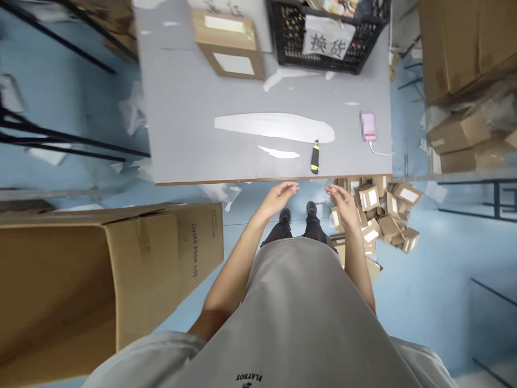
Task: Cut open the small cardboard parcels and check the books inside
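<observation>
My left hand [278,197] hovers just off the front edge of the grey table [186,156], its fingers stretched out and nothing in them. Level with it, my right hand [341,199] is also empty, fingers loosely extended towards the left one. The two hands are apart. Nearest to them on the table lies a black and yellow utility knife [315,158], its tip by a long white strip [274,127] that looks like paper or film. A smaller white scrap [278,153] lies left of the knife.
At the table's back stand a taped cardboard box [238,40] and a black plastic crate [283,48] with a paper sign. A pink phone [368,126] on a cable lies right. A large open carton [161,258] stands left; small boxes [390,221] are heaped on the floor right.
</observation>
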Motion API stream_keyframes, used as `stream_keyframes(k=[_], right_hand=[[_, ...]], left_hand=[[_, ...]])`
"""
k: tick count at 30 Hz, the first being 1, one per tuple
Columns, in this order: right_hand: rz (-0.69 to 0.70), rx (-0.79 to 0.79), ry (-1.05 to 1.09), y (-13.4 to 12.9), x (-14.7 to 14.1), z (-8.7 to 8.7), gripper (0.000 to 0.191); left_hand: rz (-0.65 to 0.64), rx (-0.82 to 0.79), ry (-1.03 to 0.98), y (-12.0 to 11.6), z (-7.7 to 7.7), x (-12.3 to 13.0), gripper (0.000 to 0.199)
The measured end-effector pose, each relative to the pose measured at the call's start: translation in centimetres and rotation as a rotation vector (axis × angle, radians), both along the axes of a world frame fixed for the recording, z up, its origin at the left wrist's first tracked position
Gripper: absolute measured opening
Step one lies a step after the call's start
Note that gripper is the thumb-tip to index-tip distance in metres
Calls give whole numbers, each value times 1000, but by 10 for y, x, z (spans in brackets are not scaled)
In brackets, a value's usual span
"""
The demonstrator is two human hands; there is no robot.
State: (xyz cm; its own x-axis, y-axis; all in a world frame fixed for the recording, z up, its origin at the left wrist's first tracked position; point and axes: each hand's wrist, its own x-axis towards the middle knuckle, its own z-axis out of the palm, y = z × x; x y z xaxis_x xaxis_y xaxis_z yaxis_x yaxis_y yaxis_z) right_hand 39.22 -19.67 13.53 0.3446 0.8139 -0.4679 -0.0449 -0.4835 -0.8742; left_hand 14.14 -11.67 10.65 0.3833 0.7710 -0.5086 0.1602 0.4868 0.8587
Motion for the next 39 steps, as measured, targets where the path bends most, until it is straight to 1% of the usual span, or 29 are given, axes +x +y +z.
stream_keyframes(k=[4,7,9,11,13,15,19,22,26,28,30,32,35,37,39], right_hand=[[192,4,93,37,10,-14,68],[307,31,130,72,0,-18,68],[377,51,148,96,-17,-14,69],[468,79,173,116,-40,-7,70],[580,103,194,129,-67,2,69],[691,121,195,135,-97,10,66],[868,141,153,133,-166,21,61],[994,133,127,125,-233,24,61],[1141,91,78,108,-335,22,63],[1205,68,62,98,-386,20,64],[1285,48,53,87,-434,18,66],[1376,34,52,75,-478,17,65],[1521,22,48,60,-537,13,62],[1597,15,36,52,-573,7,61],[1648,6,24,46,-607,-3,62]], left_hand=[[185,9,58,-13,22,0,60],[351,46,87,-24,38,-14,55],[482,73,105,-30,44,-31,54],[620,91,117,-35,46,-52,56],[743,103,110,-41,45,-74,58],[843,114,83,-49,42,-96,57],[985,141,18,-72,38,-147,57],[1062,174,-10,-97,38,-198,57],[1147,223,-28,-144,40,-276,50],[1225,231,-23,-173,38,-314,50],[1330,214,-15,-203,32,-345,53],[1444,179,-17,-232,24,-370,55],[1589,103,-36,-271,10,-396,52],[1657,44,-47,-292,2,-410,49],[1708,-6,-49,-309,-4,-424,46]])
